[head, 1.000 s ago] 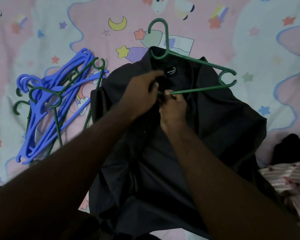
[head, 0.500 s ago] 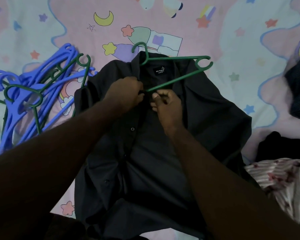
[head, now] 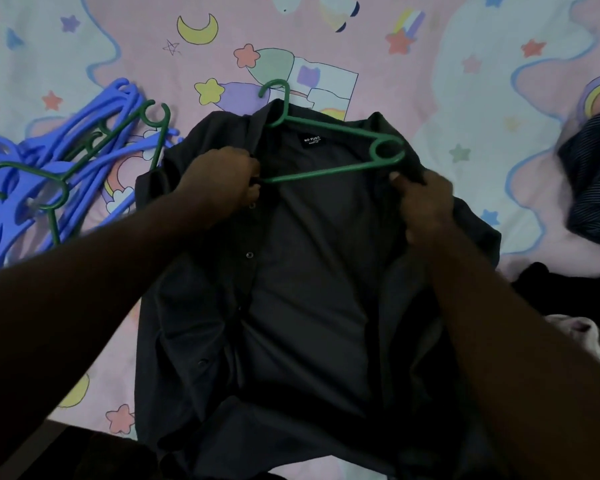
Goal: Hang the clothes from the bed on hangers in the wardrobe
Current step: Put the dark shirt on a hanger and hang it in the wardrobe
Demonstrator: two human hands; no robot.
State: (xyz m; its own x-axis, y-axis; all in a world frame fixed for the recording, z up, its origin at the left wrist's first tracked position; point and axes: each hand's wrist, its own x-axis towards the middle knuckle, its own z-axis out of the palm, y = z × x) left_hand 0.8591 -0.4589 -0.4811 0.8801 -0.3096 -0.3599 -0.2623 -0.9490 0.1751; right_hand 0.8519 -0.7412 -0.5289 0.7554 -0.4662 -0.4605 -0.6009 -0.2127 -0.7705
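A dark grey button shirt (head: 302,289) lies open and face up on the bed. A green hanger (head: 329,147) rests inside its collar area, its hook pointing up and left past the collar. My left hand (head: 219,181) grips the shirt's left front edge together with the hanger's left end. My right hand (head: 423,202) pinches the shirt's right front edge beside the hanger's looped right end, holding that side pulled open. The hanger's left tip is hidden under my left hand.
A heap of blue and green hangers (head: 59,174) lies at the left on the patterned pink bedsheet (head: 430,81). A dark striped garment (head: 593,174) sits at the right edge. Black clothes (head: 561,289) and a pale striped one (head: 575,330) lie lower right.
The hanger has slid lower into the shirt's neck. My right hand moved from the shirt's middle out to the right, spreading the shirt front open. My left hand stayed at the left edge.
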